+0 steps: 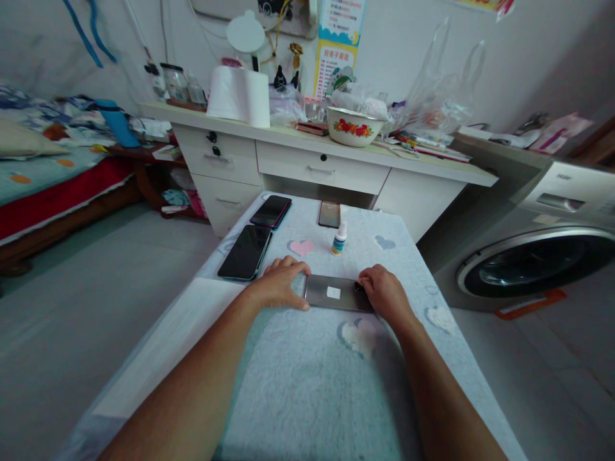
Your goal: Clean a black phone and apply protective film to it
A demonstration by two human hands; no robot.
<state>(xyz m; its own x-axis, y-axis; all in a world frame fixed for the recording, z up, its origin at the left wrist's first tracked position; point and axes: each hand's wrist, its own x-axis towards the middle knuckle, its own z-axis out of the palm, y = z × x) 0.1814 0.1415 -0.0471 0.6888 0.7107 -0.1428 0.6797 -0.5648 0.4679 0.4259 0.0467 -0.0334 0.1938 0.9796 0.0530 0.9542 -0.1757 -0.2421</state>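
Observation:
A grey phone (344, 298) lies across the cloth-covered table with its back up, a small white square (333, 292) on its middle. My left hand (283, 282) grips its left end, thumb at the near corner and fingers at the far one. At the right end, my right hand (384, 291) is closed, fingertips pinched together by a small dark round spot (359, 287) on the phone. What those fingers hold, if anything, is hidden. Beyond the phone stands a small white bottle (339, 239) with a blue and yellow label.
Two dark phones (246, 251) (271, 211) lie on the table's left side, and a smaller phone or case (329, 214) at the back. Behind is a white desk (317, 157) bearing a flowered bowl (354, 127) and a paper roll (239, 96). A washing machine (552, 224) stands right.

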